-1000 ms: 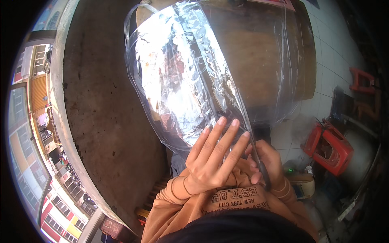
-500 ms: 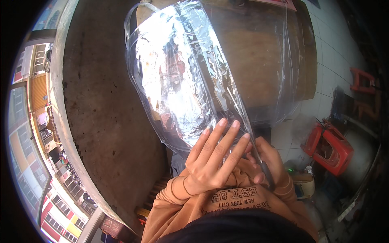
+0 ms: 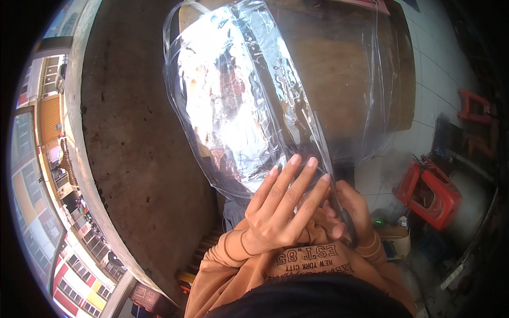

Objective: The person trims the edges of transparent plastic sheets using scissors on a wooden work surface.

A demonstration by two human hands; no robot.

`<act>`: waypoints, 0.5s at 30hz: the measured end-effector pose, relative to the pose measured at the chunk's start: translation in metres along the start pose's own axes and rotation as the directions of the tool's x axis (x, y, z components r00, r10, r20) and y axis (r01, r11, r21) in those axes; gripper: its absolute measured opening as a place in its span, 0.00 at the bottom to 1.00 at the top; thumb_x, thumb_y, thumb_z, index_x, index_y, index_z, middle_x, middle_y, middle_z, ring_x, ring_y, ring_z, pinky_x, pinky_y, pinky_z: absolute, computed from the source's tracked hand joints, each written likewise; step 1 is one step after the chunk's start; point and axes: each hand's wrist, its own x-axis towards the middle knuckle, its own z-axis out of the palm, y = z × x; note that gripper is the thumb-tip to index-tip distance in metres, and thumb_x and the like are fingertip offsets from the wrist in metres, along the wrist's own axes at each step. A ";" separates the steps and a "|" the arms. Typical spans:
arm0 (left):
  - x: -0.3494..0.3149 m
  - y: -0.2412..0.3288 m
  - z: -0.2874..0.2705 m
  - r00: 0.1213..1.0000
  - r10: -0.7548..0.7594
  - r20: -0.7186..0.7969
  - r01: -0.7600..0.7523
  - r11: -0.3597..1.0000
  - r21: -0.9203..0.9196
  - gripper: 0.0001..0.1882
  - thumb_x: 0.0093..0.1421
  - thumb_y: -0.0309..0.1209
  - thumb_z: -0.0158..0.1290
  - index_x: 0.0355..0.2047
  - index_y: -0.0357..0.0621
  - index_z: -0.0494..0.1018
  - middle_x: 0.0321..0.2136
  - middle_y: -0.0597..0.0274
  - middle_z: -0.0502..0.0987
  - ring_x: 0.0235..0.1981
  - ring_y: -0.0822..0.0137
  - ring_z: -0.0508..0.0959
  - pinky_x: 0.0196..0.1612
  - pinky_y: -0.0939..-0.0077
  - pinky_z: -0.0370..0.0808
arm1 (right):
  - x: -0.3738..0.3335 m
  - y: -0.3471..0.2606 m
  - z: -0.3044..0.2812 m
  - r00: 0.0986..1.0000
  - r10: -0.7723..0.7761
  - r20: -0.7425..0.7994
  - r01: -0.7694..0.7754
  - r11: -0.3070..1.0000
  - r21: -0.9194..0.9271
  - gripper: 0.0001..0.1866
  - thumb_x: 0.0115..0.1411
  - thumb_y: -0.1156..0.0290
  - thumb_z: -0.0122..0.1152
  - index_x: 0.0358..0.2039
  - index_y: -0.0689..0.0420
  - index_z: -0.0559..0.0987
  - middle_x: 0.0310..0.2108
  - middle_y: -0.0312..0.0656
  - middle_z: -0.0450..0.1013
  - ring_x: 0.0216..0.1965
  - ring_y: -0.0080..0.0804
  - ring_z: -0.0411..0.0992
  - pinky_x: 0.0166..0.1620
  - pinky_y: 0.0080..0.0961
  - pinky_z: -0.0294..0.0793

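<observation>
Clear, glossy plastic sheeting (image 3: pixel 233 100) lies across the wooden board, strongly lit and wrinkled, with a folded strip along its right side. My left hand (image 3: pixel 283 209) rests palm down over the sheeting's near end, fingers stretched out and apart. Beside it, at the right edge of the plastic, my right hand (image 3: pixel 352 206) is closed around the dark handle of what look like scissors (image 3: pixel 347 225). Their long thin blade runs forward along the plastic edge. Part of the right hand's grip is hidden behind the handle and the plastic.
Under the plastic is a brown wooden board (image 3: pixel 400 90). A red plastic stool (image 3: pixel 429 193) stands at the right on pale tiles (image 3: pixel 429 69), with another red stool (image 3: pixel 474 106) farther off. Along the left runs a low wall ledge (image 3: pixel 79 106), with buildings beyond it.
The scissors' blade has swung slightly right at its far end. My left hand and the near plastic have shifted a little to the right.
</observation>
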 end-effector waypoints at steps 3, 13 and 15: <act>-0.001 -0.001 0.001 1.000 0.004 -0.004 -0.004 1.000 0.014 0.14 0.50 0.33 0.51 0.38 0.54 0.79 0.39 0.59 0.79 0.45 0.60 0.77 0.49 0.69 0.70 | 0.000 0.001 0.001 1.000 -0.001 -0.017 0.001 1.000 0.003 0.41 0.34 0.47 0.75 0.41 0.63 0.67 0.19 0.29 0.62 0.22 0.12 0.57 0.24 0.11 0.56; -0.003 -0.001 0.001 1.000 0.018 -0.007 -0.018 1.000 0.010 0.14 0.50 0.33 0.51 0.38 0.54 0.79 0.39 0.59 0.79 0.45 0.60 0.77 0.48 0.69 0.71 | 0.003 0.003 0.002 0.999 -0.038 0.016 0.038 0.998 0.044 0.42 0.36 0.47 0.75 0.41 0.65 0.66 0.22 0.32 0.62 0.24 0.14 0.57 0.28 0.12 0.59; -0.003 0.000 0.001 1.000 0.014 -0.003 -0.014 1.000 0.006 0.14 0.50 0.32 0.51 0.38 0.54 0.79 0.39 0.59 0.79 0.45 0.59 0.77 0.48 0.69 0.71 | 0.005 0.003 0.003 0.999 -0.050 0.014 0.049 0.998 0.051 0.42 0.36 0.46 0.75 0.41 0.65 0.66 0.22 0.32 0.62 0.24 0.14 0.57 0.28 0.13 0.59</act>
